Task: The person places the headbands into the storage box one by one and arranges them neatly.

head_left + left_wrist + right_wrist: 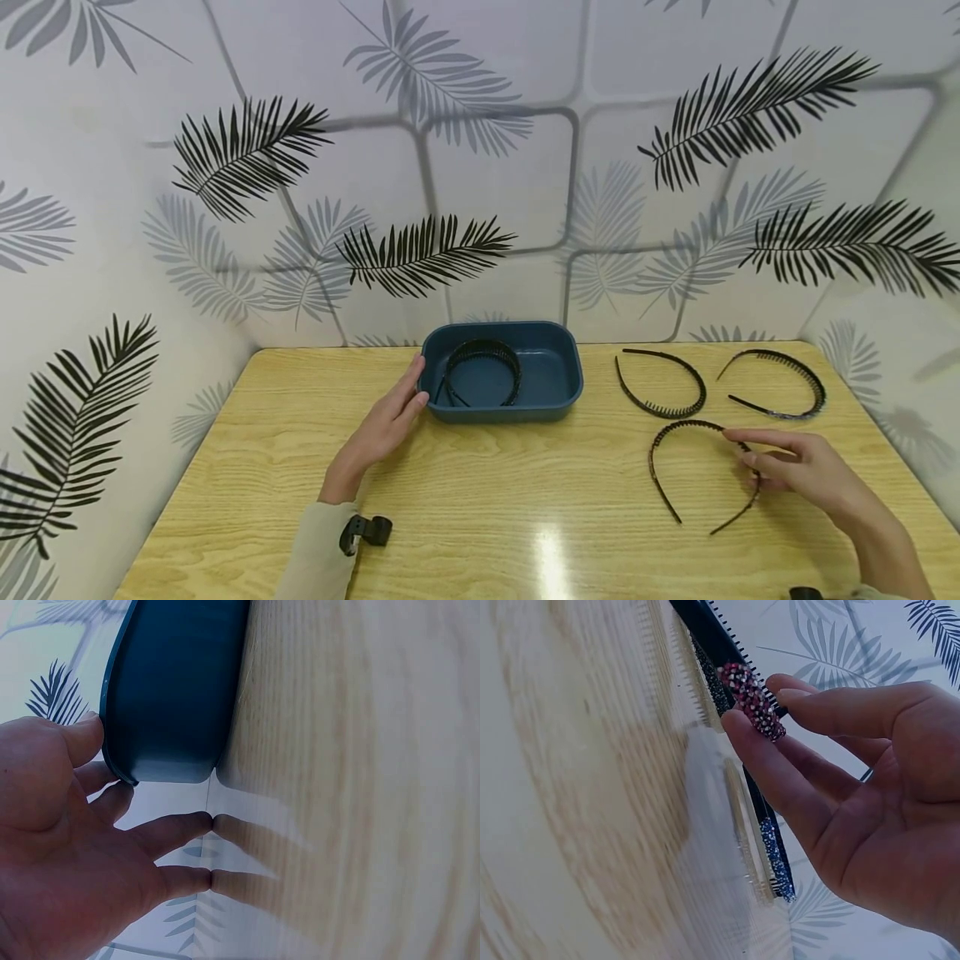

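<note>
Right hand [802, 468] low at the right of the frame, fingertips pinching the rim of the nearest headband [701, 475] where it lies on the table [480, 508]; the wrist view shows a glittery tip caught between thumb and fingers. Left hand [386, 421] sits spread and relaxed, fingers straight against the side of the blue tray [573, 379] at centre, where one headband [480, 367] already rests. Two other headbands [663, 383] [780, 383] lie further back, upper right. Risk, I'd say: that thin pinch near one end could let the springy band twist and slip, or its teeth could snag on the tray rim.
</note>
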The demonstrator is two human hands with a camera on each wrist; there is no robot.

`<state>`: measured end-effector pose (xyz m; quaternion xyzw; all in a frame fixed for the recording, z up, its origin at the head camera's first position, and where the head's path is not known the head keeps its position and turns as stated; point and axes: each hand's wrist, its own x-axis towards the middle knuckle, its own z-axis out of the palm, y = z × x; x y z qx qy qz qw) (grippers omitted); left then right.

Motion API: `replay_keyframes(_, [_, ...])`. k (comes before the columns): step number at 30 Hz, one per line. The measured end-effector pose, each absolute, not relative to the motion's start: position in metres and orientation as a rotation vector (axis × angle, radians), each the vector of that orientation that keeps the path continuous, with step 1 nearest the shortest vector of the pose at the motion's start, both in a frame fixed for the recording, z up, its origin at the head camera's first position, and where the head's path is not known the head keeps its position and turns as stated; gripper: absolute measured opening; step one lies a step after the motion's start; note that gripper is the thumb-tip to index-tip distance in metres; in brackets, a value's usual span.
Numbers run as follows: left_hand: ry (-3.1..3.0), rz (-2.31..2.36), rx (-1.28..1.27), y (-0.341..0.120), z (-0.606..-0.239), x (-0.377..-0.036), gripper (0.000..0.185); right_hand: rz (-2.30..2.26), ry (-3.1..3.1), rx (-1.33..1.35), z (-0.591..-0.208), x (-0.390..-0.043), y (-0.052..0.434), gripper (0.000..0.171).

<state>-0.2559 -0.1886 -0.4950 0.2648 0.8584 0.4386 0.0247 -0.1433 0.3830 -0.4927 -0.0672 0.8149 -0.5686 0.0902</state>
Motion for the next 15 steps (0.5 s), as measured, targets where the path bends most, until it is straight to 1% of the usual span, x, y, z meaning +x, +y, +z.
replay_keyframes(15, [2.646, 1.354, 0.805, -0.1901, -0.4959, -0.256, 0.062, -1.896, 2.245, -0.254, -0.4928, -0.1454, 0.3752, 0.039])
